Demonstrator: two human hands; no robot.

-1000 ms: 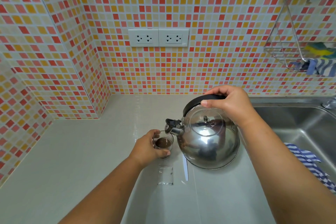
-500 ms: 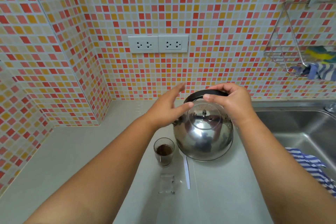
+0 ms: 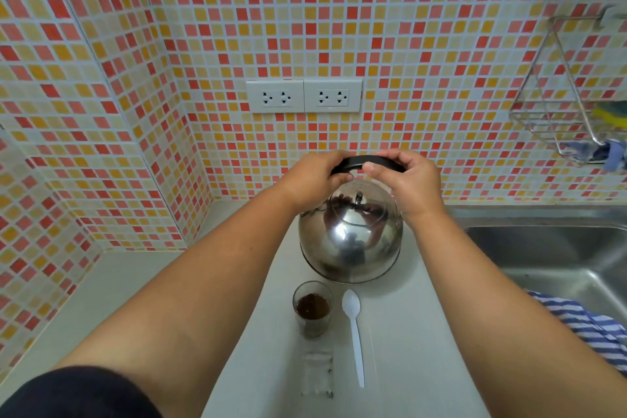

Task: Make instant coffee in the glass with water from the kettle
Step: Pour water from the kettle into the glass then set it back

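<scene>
A shiny steel kettle (image 3: 351, 241) with a black handle stands upright on the pale counter (image 3: 101, 295). My left hand (image 3: 314, 180) and my right hand (image 3: 409, 185) both grip the black handle from either side, above the lid. In front of the kettle stands a small glass (image 3: 312, 310) holding dark brown coffee. A white plastic spoon (image 3: 354, 332) lies just right of the glass. An empty clear sachet (image 3: 317, 373) lies in front of the glass.
A steel sink (image 3: 556, 258) is on the right, with a blue-and-white striped cloth (image 3: 590, 326) over its near edge. A wire rack (image 3: 570, 119) with sponges hangs on the tiled wall. Two double sockets (image 3: 303, 96) sit behind the kettle.
The kettle was tilted at the glass, then set upright farther back. My left hand left the glass and joined my right hand on the handle. The spoon is now uncovered.
</scene>
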